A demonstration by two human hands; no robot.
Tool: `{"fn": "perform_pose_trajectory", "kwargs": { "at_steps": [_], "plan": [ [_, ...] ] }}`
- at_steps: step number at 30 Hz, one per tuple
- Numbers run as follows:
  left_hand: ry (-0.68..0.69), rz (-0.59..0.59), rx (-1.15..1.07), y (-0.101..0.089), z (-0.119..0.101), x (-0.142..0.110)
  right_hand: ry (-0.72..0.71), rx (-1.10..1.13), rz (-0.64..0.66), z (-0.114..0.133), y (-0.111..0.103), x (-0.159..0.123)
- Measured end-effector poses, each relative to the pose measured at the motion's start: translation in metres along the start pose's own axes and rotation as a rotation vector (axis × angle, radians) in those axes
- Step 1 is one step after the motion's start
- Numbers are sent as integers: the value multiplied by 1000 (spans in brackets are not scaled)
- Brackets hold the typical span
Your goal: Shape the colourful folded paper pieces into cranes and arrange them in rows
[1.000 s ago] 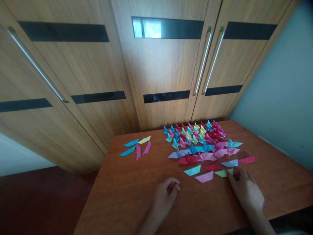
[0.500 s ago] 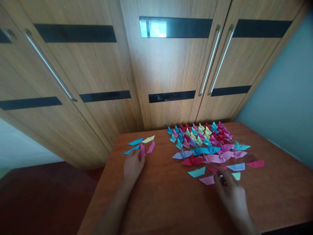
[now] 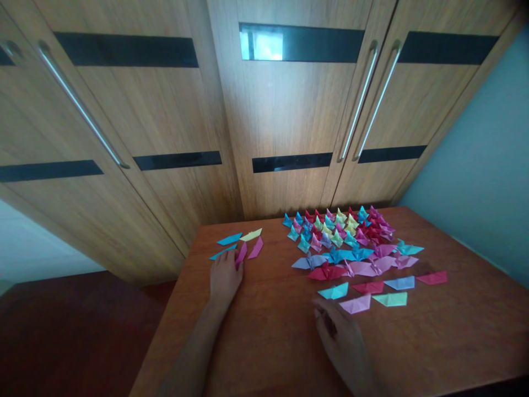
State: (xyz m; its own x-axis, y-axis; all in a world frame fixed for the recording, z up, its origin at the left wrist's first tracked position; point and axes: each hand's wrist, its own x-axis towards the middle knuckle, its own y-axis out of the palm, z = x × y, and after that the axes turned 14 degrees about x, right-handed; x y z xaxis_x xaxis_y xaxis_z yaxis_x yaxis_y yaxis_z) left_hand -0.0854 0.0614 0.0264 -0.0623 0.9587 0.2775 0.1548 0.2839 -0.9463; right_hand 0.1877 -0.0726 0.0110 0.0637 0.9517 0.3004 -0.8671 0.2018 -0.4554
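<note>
My left hand (image 3: 225,277) rests at the left of the table, thumb and fingers closed around the near end of a magenta folded paper piece (image 3: 241,253). Beside it lie a second magenta piece (image 3: 256,247), a pale yellow piece (image 3: 251,235) and a blue piece (image 3: 230,239). Another blue piece (image 3: 222,252) is partly covered by my fingers. My right hand (image 3: 341,336) hovers over the table with loosely curled fingers, a gap showing between thumb and fingers, and nothing visible in it. Nearest to it are a pink folded piece (image 3: 356,304) and a turquoise one (image 3: 333,291).
Folded pieces in red (image 3: 368,287), light blue (image 3: 400,283) and green (image 3: 390,299) lie right of my right hand. Behind them stand many paper cranes (image 3: 336,238) in rows. A wooden wardrobe (image 3: 289,121) borders the table (image 3: 273,331) at the back.
My right hand has moved left, away from the loose folded pieces, uncovering the red and green ones. The magenta piece at my left hand has tilted slightly.
</note>
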Motion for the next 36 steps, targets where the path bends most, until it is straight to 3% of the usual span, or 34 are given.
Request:
{"fn": "perform_pose_trajectory", "kwargs": {
  "at_steps": [6,9,13,16,20,23,27,30,32,36],
  "plan": [
    [-64,28,-247,-3,8,-4,39,58,-29,-2,5,-2],
    [-77,40,-416,-11,1,-10,69,114,-42,6,5,-1],
    [-56,125,-648,-24,-29,-36,154,255,-33,21,7,1],
    [-44,336,-925,-28,-61,-69,189,393,-55,27,12,2],
    [6,548,-1057,-21,-97,-111,251,522,-72,24,17,-4],
    [17,569,-1017,-14,-113,-129,324,493,-118,19,13,-15],
    [85,565,-950,-15,-119,-135,391,474,-119,14,4,-29],
    [127,579,-928,-17,-118,-134,424,517,-141,6,-10,-31],
    [107,585,-928,-14,-116,-135,431,515,-228,-5,-30,-27],
    [54,571,-962,-6,-111,-138,421,367,-418,-41,-104,-9]
  ]
}}
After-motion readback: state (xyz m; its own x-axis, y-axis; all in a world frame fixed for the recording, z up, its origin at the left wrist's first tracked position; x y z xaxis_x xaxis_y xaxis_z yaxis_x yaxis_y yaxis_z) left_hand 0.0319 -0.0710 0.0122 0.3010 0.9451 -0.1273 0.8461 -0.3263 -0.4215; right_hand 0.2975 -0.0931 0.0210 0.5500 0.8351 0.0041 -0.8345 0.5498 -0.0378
